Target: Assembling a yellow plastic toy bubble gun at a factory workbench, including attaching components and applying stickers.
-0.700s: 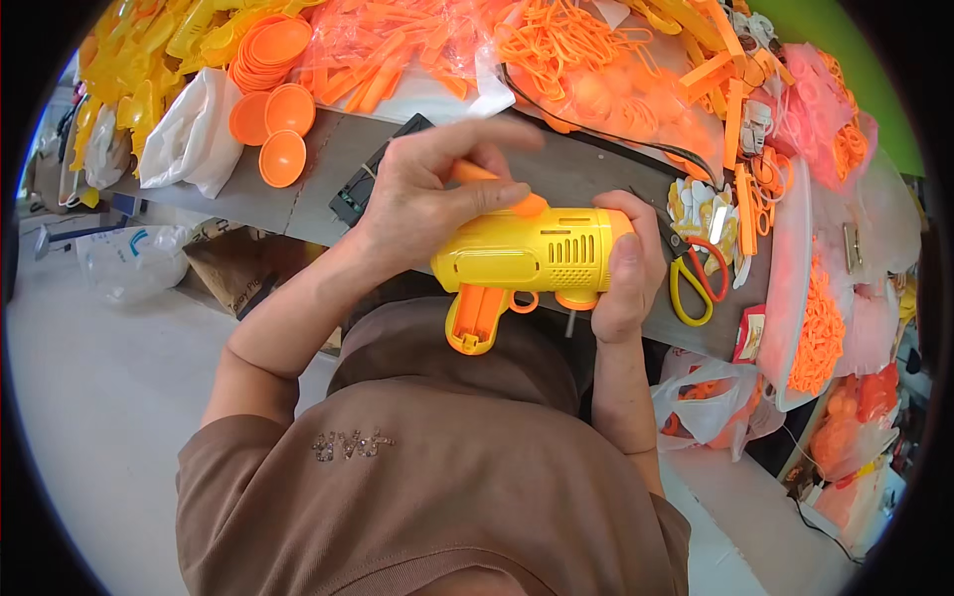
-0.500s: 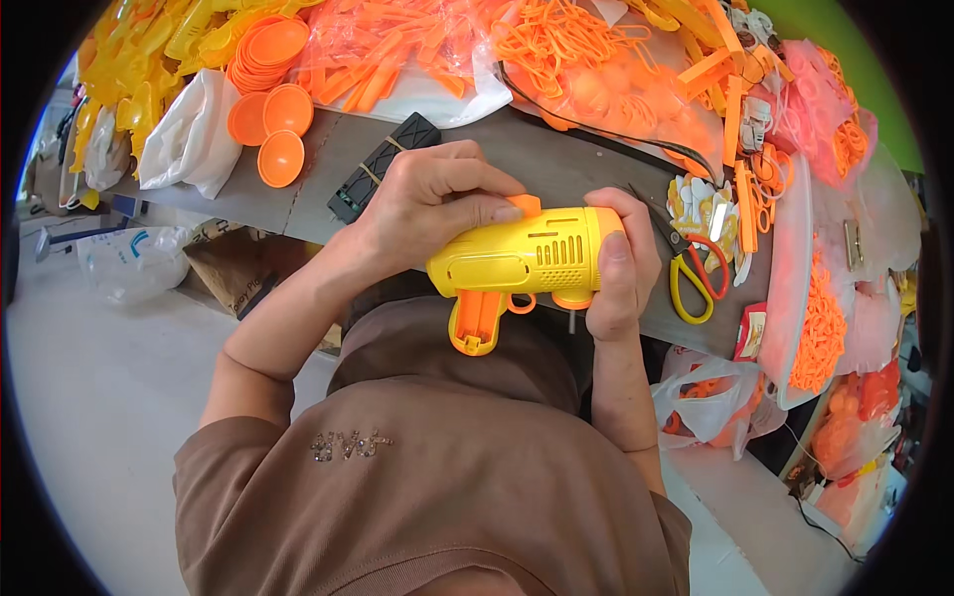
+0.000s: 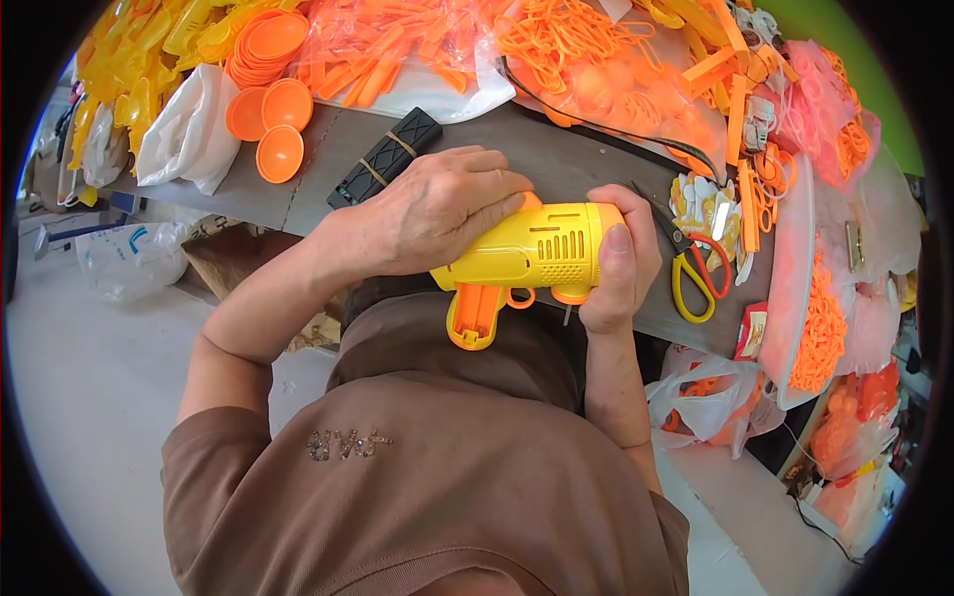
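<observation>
A yellow plastic toy gun (image 3: 504, 250) with an orange open handle, orange trigger ring and orange front end is held up level in front of my waist. My right hand (image 3: 626, 260) grips its front end, thumb on the near side. Over the rear and top lies my left hand (image 3: 449, 207), fingers curled and pressed down beside an orange piece (image 3: 532, 201) on the gun's upper edge. That hand hides the rear end and part of the orange piece. Below the front, a thin metal rod shows.
Behind the gun, a black banded block (image 3: 386, 157) lies on the grey table (image 3: 328, 159). Orange cups (image 3: 280, 154) and a white bag (image 3: 189, 129) stand left. Scissors (image 3: 696, 273) with red and yellow handles lie right, near a tub of small orange parts (image 3: 817, 328). Piled orange parts line the back.
My left hand has shifted from pinching the orange piece to pressing down over the gun's rear top, its forearm swinging outward to the left. My right hand keeps its grip.
</observation>
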Demonstrator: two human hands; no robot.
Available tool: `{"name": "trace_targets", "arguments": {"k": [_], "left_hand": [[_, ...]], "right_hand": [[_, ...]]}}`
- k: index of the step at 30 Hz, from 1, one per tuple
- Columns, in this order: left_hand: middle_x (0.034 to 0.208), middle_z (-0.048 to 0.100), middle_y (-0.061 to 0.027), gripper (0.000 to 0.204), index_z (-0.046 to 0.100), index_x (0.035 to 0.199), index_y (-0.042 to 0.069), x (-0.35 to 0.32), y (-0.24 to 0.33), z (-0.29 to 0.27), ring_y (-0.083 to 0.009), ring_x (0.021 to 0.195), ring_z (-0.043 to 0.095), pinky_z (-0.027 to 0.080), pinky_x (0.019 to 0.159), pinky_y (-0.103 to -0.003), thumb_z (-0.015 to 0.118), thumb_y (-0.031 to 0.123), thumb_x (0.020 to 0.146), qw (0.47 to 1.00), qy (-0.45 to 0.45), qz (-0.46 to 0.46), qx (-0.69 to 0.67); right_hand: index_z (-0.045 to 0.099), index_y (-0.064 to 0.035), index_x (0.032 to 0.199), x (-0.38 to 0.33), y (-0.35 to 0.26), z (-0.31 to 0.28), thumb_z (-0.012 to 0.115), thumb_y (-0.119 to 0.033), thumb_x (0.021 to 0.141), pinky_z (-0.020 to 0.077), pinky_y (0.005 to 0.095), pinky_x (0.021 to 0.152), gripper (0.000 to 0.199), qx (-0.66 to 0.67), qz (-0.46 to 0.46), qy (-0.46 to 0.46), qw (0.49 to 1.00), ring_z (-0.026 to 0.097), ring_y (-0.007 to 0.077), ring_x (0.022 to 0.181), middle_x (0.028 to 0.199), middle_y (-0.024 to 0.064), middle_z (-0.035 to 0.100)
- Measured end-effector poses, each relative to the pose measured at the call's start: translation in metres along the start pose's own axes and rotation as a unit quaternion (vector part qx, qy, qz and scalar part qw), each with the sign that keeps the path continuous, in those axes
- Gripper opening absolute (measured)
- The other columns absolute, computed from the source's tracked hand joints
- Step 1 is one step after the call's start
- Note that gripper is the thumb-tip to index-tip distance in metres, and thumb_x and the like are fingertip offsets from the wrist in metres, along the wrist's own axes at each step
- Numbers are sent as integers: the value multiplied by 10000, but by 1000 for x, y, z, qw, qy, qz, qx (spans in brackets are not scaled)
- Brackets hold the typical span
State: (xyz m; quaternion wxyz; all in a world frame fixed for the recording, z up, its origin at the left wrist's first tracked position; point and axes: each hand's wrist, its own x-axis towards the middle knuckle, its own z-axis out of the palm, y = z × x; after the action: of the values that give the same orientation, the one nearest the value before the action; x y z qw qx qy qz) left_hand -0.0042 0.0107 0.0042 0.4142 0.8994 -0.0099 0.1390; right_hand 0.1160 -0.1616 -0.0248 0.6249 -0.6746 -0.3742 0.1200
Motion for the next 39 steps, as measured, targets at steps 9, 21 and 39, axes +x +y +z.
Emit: {"name": "trace_targets", "arguments": {"k": [9, 21, 39], "left_hand": [[951, 610, -195, 848, 438, 1218, -107, -14, 9, 19, -361, 840, 606, 499, 806, -396, 826, 321, 597, 990, 21, 27, 137], [1288, 517, -140, 1107, 335, 1410, -10, -13, -2, 1, -199, 1116, 527, 428, 941, -342, 891, 396, 544, 985, 29, -83, -151], [1106, 582, -103, 733, 451, 1236, -31, -28, 10, 31, -160, 1030, 564, 467, 886, -294, 857, 173, 661, 896, 117, -175, -392]], "right_hand": [[555, 40, 995, 3, 11, 0, 457, -294, 897, 422, 286, 641, 362, 43, -21, 2, 999, 517, 150, 701, 848, 106, 571], [546, 34, 1041, 10, 13, -11, 331, -372, 954, 420, 251, 700, 468, -14, 17, 6, 1000, 547, 133, 784, 883, 88, 584], [487, 16, 1144, -6, 8, -35, 370, -389, 972, 453, 247, 750, 456, 78, 98, -36, 991, 576, 122, 854, 957, 75, 588]]}}
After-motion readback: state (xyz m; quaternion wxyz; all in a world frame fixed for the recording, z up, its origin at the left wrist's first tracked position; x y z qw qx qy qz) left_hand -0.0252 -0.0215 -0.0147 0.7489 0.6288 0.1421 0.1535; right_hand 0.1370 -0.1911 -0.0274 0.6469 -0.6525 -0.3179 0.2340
